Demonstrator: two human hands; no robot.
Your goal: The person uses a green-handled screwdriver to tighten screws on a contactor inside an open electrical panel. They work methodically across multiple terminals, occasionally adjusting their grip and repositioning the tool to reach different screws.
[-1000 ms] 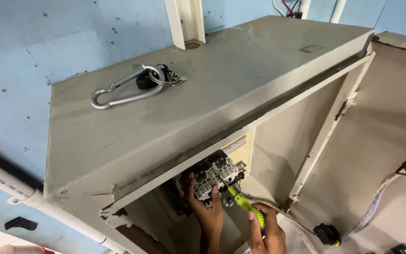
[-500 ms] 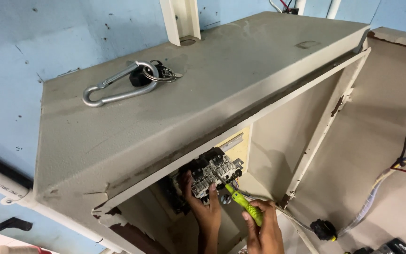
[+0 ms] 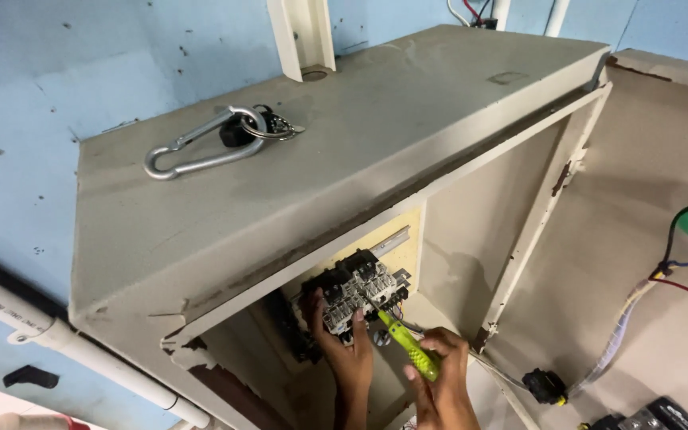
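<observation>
Sitting inside the open beige metal cabinet, a block of black and grey terminal connectors is fixed against a yellowish back panel, just above both hands. The left hand is spread against the block, fingertips touching its lower edge, gripping nothing. The right hand, just to the right and nearer, is closed around a green-handled screwdriver whose tip meets the block. On the cabinet's top, far left, lies a silver carabiner with keys.

left hand steadies breaker block | right hand grips screwdriver
</observation>
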